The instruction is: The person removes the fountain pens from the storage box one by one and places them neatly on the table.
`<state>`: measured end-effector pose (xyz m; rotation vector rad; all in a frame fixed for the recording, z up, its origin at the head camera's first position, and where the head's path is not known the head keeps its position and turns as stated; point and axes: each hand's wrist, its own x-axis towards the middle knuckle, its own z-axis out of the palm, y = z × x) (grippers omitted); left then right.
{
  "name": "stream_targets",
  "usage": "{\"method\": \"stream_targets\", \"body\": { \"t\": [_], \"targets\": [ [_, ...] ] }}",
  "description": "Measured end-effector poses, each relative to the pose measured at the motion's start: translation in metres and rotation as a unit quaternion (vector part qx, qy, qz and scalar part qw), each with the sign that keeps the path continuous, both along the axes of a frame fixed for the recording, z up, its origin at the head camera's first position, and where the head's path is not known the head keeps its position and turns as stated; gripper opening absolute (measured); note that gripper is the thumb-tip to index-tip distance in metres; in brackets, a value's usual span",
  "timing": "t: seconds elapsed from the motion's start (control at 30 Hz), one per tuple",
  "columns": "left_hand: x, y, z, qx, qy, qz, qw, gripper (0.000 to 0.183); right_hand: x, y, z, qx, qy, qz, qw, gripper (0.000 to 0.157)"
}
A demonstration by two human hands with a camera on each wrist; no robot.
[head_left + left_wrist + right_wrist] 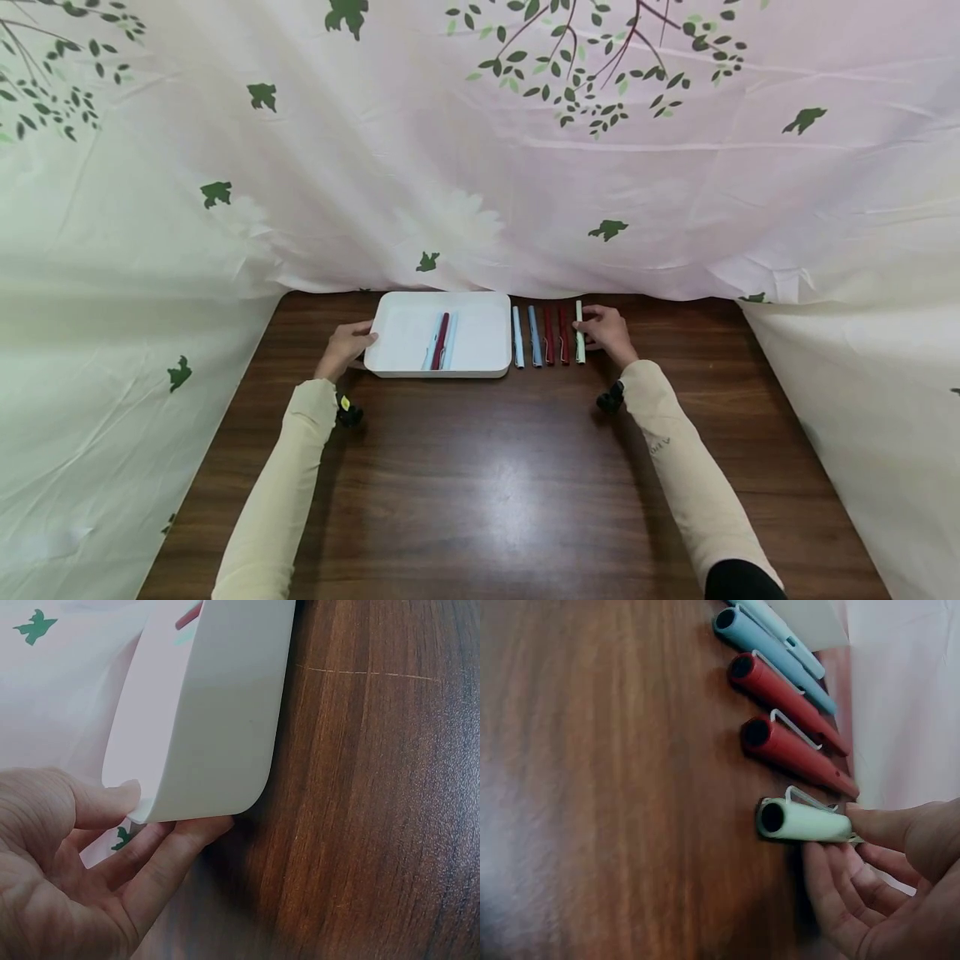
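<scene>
A white tray [480, 333] stands at the back of the table, and my left hand [348, 347] grips its left wall. In the left wrist view the thumb presses the tray's rim while the other fingers curl against the outer wall. Inside the tray lie a dark red pen [441, 342] and two light blue pens, one on each side of it. My right hand [606, 332] pinches a pale green pen [814, 822] between thumb and fingers, at the right end of a row. Left of it lie two dark red pens [799, 754], a blue pen [769, 652] and a paler blue pen [518, 337].
The brown wooden table [450, 483] stretches toward me. A pale curtain [480, 208] printed with leaves and birds hangs right behind the tray and pens, and also along both sides. Small black cameras sit on both wrists.
</scene>
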<state>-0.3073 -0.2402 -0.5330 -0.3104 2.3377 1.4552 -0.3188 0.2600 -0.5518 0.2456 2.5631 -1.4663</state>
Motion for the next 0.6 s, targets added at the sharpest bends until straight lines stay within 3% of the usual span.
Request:
{"method": "stream_targets", "body": {
  "t": [0.33, 0.6],
  "targets": [
    [0.0008, 0.0008, 0.0031, 0.001, 0.002, 0.003, 1.0000, 0.055, 0.0014, -0.0064, 0.0048, 0.000, -0.001, -0.008, 1.000, 0.050],
    [0.0032, -0.0008, 0.0010, 0.004, 0.007, -0.002, 1.0000, 0.055, 0.0023, -0.0059, -0.0018, -0.003, -0.002, -0.008, 1.000, 0.048]
  ]
}}
